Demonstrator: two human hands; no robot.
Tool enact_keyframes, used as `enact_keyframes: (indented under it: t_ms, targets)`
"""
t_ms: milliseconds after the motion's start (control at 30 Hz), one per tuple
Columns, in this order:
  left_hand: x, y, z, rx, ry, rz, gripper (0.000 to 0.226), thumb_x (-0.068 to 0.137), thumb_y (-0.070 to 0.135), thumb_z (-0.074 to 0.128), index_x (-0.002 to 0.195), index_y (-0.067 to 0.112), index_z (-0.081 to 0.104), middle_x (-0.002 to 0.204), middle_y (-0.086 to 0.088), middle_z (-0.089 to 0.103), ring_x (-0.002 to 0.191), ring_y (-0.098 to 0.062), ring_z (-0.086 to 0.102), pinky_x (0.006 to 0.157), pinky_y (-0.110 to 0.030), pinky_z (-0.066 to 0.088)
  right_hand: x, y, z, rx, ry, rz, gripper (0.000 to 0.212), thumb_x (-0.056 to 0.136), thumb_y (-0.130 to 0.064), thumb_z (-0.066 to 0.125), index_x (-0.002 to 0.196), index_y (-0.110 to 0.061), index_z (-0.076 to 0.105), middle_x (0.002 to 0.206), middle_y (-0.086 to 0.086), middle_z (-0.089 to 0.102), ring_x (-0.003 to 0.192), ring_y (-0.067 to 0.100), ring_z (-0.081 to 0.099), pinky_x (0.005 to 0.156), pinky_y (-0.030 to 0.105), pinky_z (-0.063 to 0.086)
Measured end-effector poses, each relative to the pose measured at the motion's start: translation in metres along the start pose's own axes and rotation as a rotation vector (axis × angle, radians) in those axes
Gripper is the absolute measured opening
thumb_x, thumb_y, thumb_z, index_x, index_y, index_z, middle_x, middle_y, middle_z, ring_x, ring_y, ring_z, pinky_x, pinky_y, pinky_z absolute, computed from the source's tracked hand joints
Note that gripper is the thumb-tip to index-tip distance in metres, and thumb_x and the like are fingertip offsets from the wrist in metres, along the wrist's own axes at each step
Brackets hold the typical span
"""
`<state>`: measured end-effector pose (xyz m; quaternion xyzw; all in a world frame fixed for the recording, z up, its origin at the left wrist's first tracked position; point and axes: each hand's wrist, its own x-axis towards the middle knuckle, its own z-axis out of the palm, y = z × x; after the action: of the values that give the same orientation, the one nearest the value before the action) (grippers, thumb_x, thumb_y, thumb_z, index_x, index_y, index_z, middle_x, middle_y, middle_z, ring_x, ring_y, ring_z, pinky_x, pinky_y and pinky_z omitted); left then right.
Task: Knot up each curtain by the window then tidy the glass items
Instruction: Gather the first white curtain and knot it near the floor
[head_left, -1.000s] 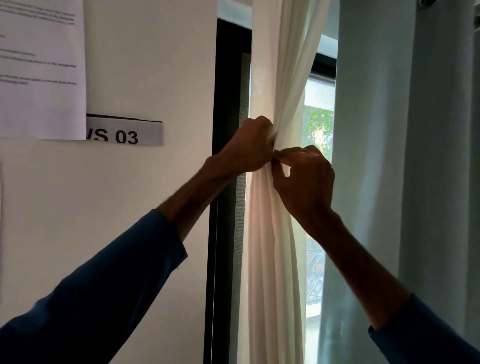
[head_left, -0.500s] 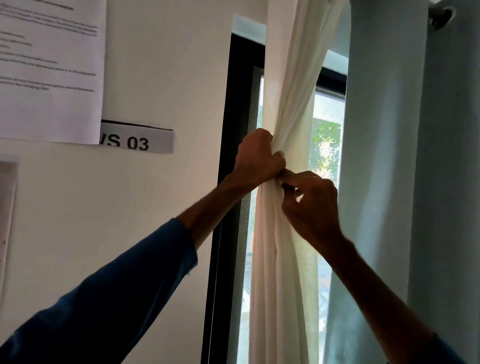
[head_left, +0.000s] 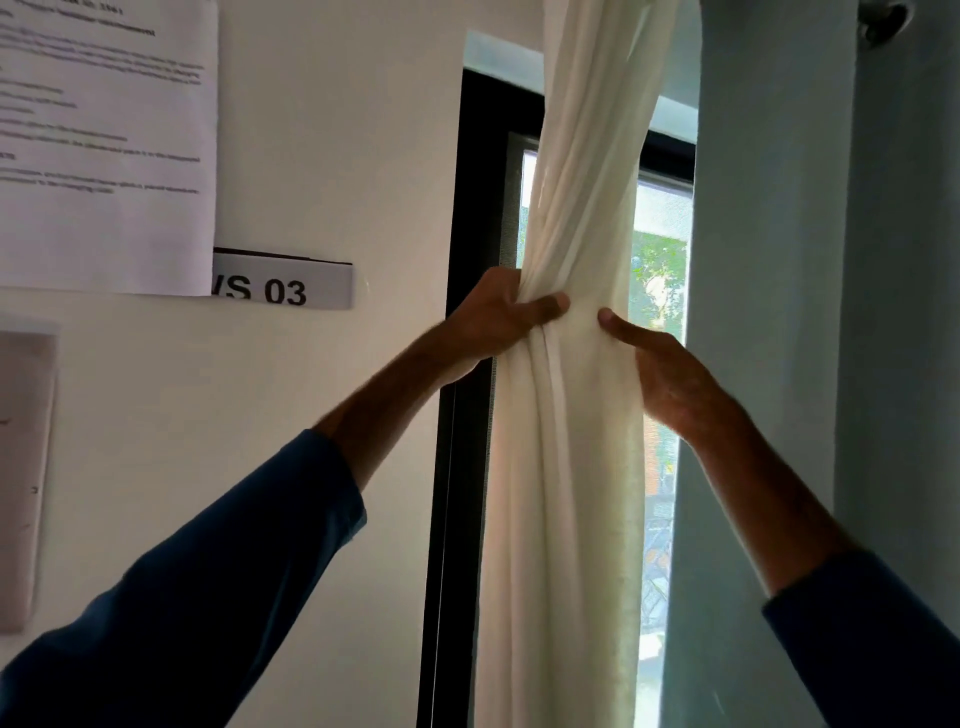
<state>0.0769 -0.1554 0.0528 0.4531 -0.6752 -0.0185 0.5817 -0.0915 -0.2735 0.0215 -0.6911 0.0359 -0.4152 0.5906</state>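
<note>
The left grip (head_left: 498, 317) holds the bunched white curtain (head_left: 571, 467), thumb across the front. The right grip (head_left: 670, 379) holds the same bunch from the right, thumb in front, fingers hidden behind the fabric.

wall label (head_left: 283, 286) reading "VS 03", printed sheet (head_left: 106, 145) text illegible

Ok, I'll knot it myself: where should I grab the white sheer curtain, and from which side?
Probably mid-height on the white sheer curtain, where the folds bunch into one narrow rope. Wrap it from the window frame side, as the left hand does; the right hand meets it from the opposite side.
</note>
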Motion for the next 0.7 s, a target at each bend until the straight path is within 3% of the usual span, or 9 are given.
enact_keyframes:
  t_ms: [67,167,233,300,367,467,600,700]
  targets:
    - [0.000,-0.003,-0.005,-0.065,-0.044,-0.034,0.031,0.093,0.023,0.069,0.117,0.004,0.065,0.109,-0.010,0.073,0.096,-0.020,0.073,0.085,-0.037,0.060,-0.002,0.001,0.007,0.054,0.023,0.031,0.035,0.095,-0.034,0.062,0.119,-0.010,0.070,0.117,0.012,0.073,0.105,0.024,0.072,0.087,0.037,0.060]
    - [-0.001,-0.003,-0.007,-0.152,-0.082,-0.067,0.028,0.093,0.020,0.067,0.117,0.005,0.065,0.105,-0.007,0.074,0.094,-0.020,0.073,0.081,-0.033,0.060,-0.001,0.005,0.014,0.097,0.093,0.014,0.028,0.094,-0.034,0.063,0.103,-0.011,0.076,0.102,0.011,0.077,0.087,0.022,0.075,0.073,0.033,0.062]
    - [-0.001,-0.004,-0.008,-0.188,-0.073,-0.088,0.028,0.093,0.020,0.067,0.118,0.006,0.065,0.106,-0.008,0.073,0.095,-0.021,0.073,0.083,-0.034,0.060,0.000,0.006,0.015,0.092,0.105,0.002,0.028,0.091,-0.035,0.065,0.095,-0.012,0.079,0.101,0.011,0.077,0.086,0.022,0.075,0.074,0.033,0.063]
    - [-0.002,-0.006,-0.009,-0.174,-0.058,-0.099,0.035,0.093,0.022,0.067,0.123,0.004,0.062,0.111,-0.010,0.072,0.098,-0.023,0.072,0.085,-0.036,0.060,0.002,0.006,0.012,0.051,0.095,0.003,0.030,0.088,-0.036,0.067,0.102,-0.011,0.078,0.107,0.012,0.076,0.094,0.023,0.074,0.080,0.035,0.062]
    - [-0.001,-0.007,-0.009,-0.108,-0.040,-0.083,0.032,0.093,0.024,0.067,0.120,0.006,0.062,0.109,-0.008,0.071,0.095,-0.020,0.072,0.080,-0.031,0.061,0.003,0.005,0.008,0.016,0.093,-0.001,0.039,0.087,-0.033,0.072,0.116,-0.006,0.072,0.115,0.014,0.074,0.104,0.027,0.072,0.083,0.036,0.061]
    - [-0.001,-0.010,-0.007,0.053,0.026,-0.010,0.018,0.093,0.026,0.068,0.106,0.016,0.060,0.095,0.004,0.068,0.077,-0.002,0.070,0.070,-0.020,0.060,0.005,0.006,0.000,-0.040,0.133,-0.042,0.036,0.086,-0.025,0.077,0.113,-0.002,0.072,0.113,0.014,0.074,0.103,0.028,0.073,0.082,0.033,0.060]
    - [-0.001,-0.021,-0.004,0.273,0.097,0.040,0.044,0.086,0.034,0.074,0.114,0.003,0.061,0.105,-0.007,0.067,0.091,-0.016,0.069,0.075,-0.023,0.060,-0.001,0.012,-0.008,-0.146,0.252,-0.145,0.028,0.079,-0.021,0.084,0.101,-0.005,0.076,0.101,0.010,0.078,0.096,0.028,0.075,0.077,0.030,0.061]
    - [-0.004,-0.034,-0.002,0.382,0.113,0.051,0.049,0.083,0.039,0.077,0.110,0.000,0.064,0.103,-0.010,0.069,0.088,-0.018,0.070,0.078,-0.030,0.061,-0.010,0.023,-0.011,-0.259,0.340,-0.188,0.035,0.073,-0.022,0.090,0.100,-0.005,0.078,0.096,0.010,0.078,0.091,0.029,0.076,0.080,0.035,0.062]
